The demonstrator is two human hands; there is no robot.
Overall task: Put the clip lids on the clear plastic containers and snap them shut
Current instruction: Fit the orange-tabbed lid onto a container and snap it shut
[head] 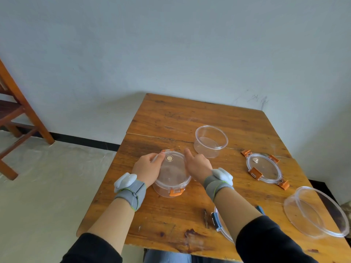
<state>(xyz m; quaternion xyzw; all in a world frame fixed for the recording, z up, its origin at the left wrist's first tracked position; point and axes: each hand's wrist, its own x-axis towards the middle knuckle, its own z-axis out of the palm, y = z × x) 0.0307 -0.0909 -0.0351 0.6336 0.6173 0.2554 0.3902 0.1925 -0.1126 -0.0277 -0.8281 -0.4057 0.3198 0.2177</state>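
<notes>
**Both hands on the first lidded tub**

So I've got the round clear plastic container with the orange-clip lid sitting near the middle of the worn wooden table. My left hand is cupped over its left edge, thumb up by the far clip. My right hand rests against the right edge, fingers curled under, thumb sticking up. Front clip looks folded down. An open round clear tub sits just behind, a loose orange-clip lid lies to the right, and a bigger clear bowl sits tilted near the right edge.
</notes>
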